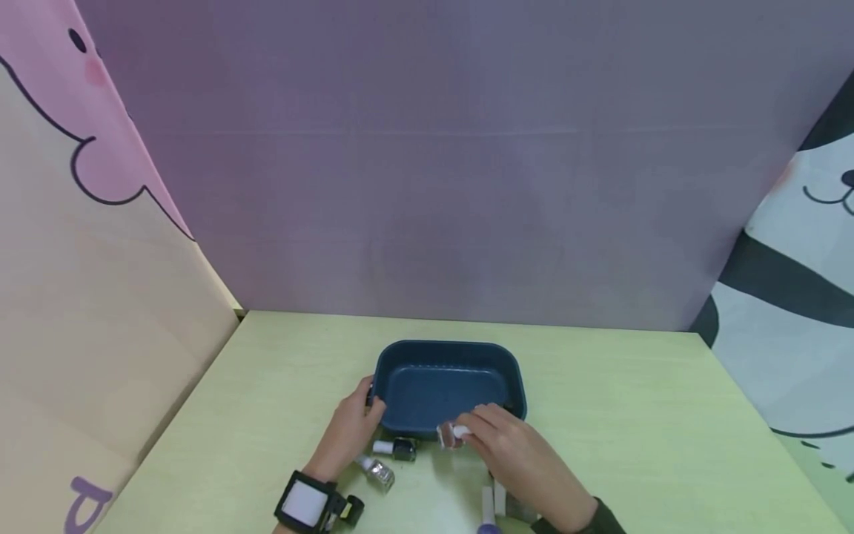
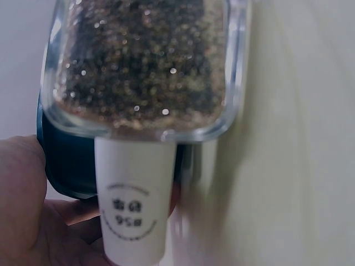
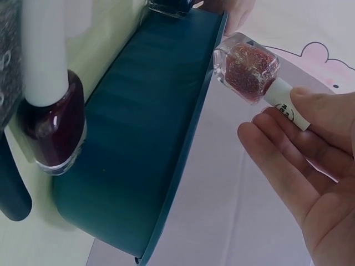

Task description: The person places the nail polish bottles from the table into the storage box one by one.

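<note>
Pinching the white cap of a red glitter polish bottle [image 3: 248,71], the right hand [image 1: 514,452] holds it at the near rim of the dark blue tray [image 1: 448,386], its fingers otherwise nearly straight in the wrist view. The left hand [image 1: 352,429] grips the tray's left near corner, thumb on the rim (the fingertips are hidden behind the wall). Two small bottles, a dark one [image 1: 398,449] and a silver glitter one [image 1: 376,471], lie on the green table [image 1: 634,423] just beside that hand. More bottles near the right wrist are cut off by the frame edge and hard to make out.
</note>
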Tool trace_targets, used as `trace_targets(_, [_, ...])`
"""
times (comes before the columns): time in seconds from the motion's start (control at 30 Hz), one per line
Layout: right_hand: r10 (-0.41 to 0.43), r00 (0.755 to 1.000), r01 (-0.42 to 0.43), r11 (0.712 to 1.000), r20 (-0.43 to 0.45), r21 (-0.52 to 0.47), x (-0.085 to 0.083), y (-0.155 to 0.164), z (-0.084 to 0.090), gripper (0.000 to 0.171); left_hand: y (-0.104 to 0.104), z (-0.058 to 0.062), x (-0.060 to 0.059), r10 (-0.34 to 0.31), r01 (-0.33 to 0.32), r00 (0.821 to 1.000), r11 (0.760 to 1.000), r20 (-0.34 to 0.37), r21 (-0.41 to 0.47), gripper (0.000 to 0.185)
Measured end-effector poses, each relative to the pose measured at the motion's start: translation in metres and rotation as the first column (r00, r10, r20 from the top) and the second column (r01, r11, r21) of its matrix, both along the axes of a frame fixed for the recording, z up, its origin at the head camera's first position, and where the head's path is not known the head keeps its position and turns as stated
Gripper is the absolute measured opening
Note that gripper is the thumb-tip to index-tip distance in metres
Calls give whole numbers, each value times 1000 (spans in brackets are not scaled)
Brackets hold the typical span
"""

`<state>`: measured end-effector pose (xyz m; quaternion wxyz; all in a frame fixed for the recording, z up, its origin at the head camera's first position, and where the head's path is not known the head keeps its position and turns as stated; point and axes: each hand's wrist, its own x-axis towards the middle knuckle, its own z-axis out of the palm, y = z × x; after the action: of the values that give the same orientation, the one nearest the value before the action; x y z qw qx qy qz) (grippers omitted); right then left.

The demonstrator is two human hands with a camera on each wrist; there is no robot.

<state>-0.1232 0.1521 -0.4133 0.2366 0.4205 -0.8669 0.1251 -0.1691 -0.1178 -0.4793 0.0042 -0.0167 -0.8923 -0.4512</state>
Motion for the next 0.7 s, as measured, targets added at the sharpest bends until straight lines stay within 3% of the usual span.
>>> trace_targets(0.7, [-27,1000,27,996,8,-87,-1,-1,-2,19,0,-1,0,-12,12,1000,1000,3,22,49])
